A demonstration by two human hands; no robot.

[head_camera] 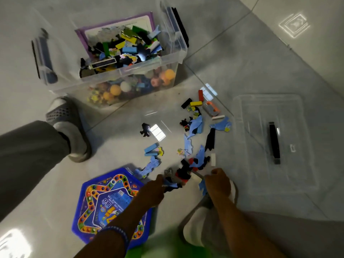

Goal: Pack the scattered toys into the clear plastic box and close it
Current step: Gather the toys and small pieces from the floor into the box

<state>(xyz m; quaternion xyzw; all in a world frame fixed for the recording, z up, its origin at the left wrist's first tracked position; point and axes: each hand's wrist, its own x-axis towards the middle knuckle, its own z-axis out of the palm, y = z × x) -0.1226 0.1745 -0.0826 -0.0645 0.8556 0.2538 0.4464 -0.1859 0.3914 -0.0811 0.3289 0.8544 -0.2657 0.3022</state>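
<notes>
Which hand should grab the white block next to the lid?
Right. The right hand sits just below the white block, while the left hand is farther off, beside the blue hexagonal game board.

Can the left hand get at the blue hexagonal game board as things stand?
Probably yes. The blue hexagonal game board lies flat on the floor right under the left forearm, nothing on top. But the left hand is already gripping puzzle pieces, so it would have to drop those first.

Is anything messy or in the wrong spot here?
Yes. Toy pieces are still scattered on the floor instead of in the clear box. The box lid lies off to the side on the floor, and a blue hexagon game board is out too. Both hands, left and right, are gathering pieces.
</notes>
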